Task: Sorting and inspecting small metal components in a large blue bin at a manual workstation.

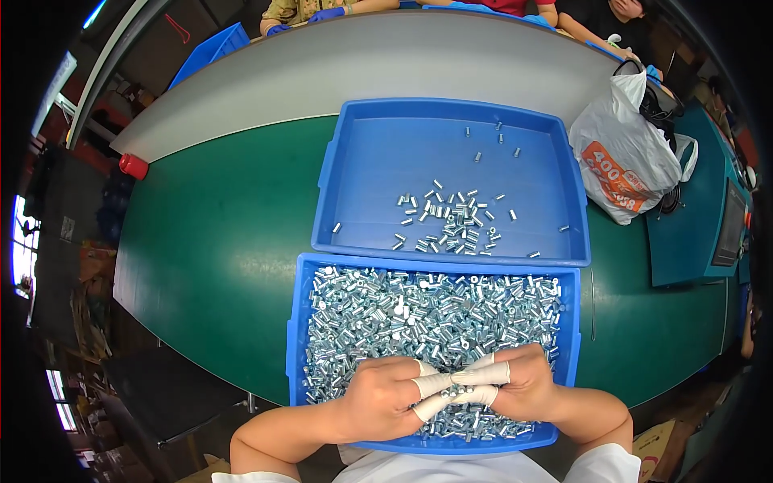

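Over the near blue tray (572, 330), holds left hand (382, 400) and right hand (522, 381) tip to tip, with bent fingers in white finger covers (488, 374). Pinches a few small silver metal pieces (456, 391) between those fingertips, above the person-side half of the tray. Shows of the held pieces mainly round ends, turned up toward the camera; cannot tell how the hidden lengths run, nor each hand's share. Has beneath the hands a thick layer of loose metal pieces (386, 322), with long axes running every which way: sideways, slanting, a few end-up. Just beyond, has a far blue tray (370, 153) with a thinner scatter (455, 217), clustered toward the near middle and lying mostly flat along mixed headings. Toward the back, counts five stragglers (478, 157), mostly pointing away from the person. On the green desk (217, 217), has both trays, with a white plastic bag (620, 145) just right of the far one.
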`<state>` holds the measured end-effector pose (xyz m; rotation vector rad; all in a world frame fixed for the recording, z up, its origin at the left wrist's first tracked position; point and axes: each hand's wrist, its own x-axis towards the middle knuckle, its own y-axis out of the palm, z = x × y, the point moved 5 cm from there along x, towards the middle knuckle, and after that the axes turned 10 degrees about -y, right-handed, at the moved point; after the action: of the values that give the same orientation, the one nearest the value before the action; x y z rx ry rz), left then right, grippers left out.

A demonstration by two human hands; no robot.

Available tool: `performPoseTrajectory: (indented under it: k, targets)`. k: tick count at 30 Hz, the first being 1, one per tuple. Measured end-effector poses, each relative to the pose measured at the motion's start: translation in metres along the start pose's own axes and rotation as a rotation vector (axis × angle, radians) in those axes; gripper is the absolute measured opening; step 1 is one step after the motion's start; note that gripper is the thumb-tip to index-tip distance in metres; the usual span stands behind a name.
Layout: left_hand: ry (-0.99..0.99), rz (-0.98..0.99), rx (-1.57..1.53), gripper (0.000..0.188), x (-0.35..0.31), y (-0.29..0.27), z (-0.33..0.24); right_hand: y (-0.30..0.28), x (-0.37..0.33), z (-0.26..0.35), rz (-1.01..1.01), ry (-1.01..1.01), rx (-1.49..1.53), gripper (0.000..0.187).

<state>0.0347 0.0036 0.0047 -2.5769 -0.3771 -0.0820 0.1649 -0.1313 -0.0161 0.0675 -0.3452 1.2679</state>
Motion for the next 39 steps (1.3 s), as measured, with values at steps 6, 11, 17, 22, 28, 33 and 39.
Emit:
performPoseTrajectory:
  k: [6, 11, 17, 22, 28, 33, 39]
  targets:
    - [0.025, 0.009, 0.007, 0.026, 0.002, 0.000, 0.003, -0.001, 0.001, -0.003, -0.014, 0.012, 0.042, 0.025]
    - [0.014, 0.001, -0.015, 0.026, -0.002, 0.002, -0.001, 0.000, -0.002, -0.001, 0.000, 0.008, -0.005, 0.024]
    - [-0.020, 0.007, -0.031, 0.025, -0.007, 0.005, -0.002, 0.002, -0.007, 0.003, -0.020, 0.012, 0.006, 0.023]
    - [-0.050, 0.021, -0.104, 0.023, 0.000, -0.002, 0.000, 0.002, 0.002, 0.002, 0.034, 0.144, -0.030, 0.023]
    - [-0.018, 0.031, -0.086, 0.023, 0.008, -0.007, -0.003, 0.000, 0.007, 0.001, -0.010, 0.052, 0.118, 0.026]
    - [0.016, 0.009, -0.033, 0.025, 0.002, -0.002, 0.000, 0.002, 0.003, -0.005, 0.015, 0.026, 0.117, 0.026]
    - [0.075, -0.050, 0.003, 0.024, -0.008, 0.001, -0.005, 0.004, 0.000, 0.000, 0.050, 0.024, 0.139, 0.026]
